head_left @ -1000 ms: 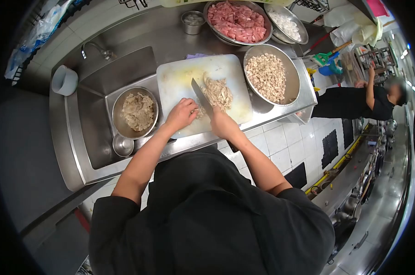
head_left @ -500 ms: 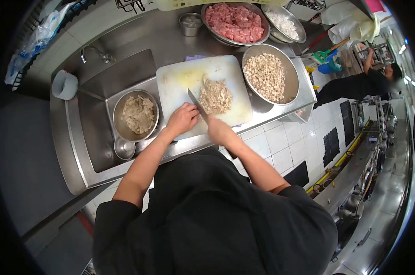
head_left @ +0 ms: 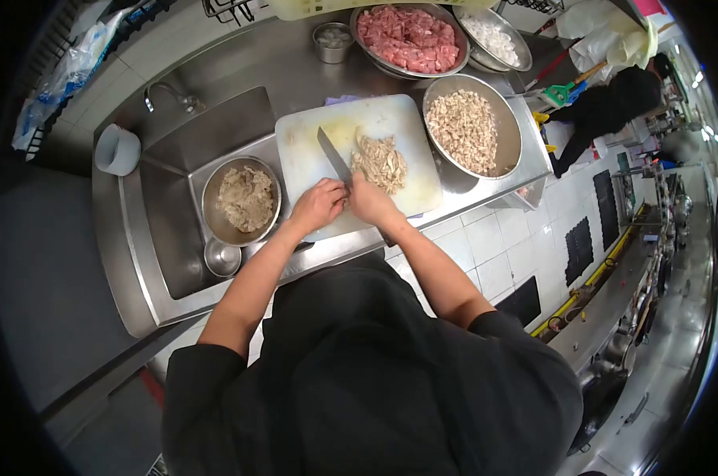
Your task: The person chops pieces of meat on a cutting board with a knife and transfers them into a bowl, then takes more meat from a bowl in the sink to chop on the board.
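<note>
My right hand [head_left: 371, 200] is closed round the handle of a knife [head_left: 333, 153], whose blade points up and left over the white cutting board [head_left: 303, 147]. Close beside it, my left hand [head_left: 319, 204] rests on the board with its fingers curled near the blade; what they press on is too small to make out. A pile of chopped pale-brown food [head_left: 381, 164] lies on the board, right of the blade. Left of the board, a steel bowl [head_left: 208, 208] holds a wet, pale-brown mass. On the right, a larger bowl [head_left: 514, 143] contains diced pale pieces.
Behind the board stand a bowl of pink raw meat [head_left: 410, 38], a bowl of white pieces [head_left: 492, 41] and a small steel container [head_left: 332, 46]. A sink [head_left: 168, 238] with a small cup [head_left: 221, 258] is at left. Another person [head_left: 613, 107] is at upper right.
The knife blade has swung to a steeper leftward tilt, and my right hand has moved slightly up and nearer my left hand. The other person has bent down and shifted.
</note>
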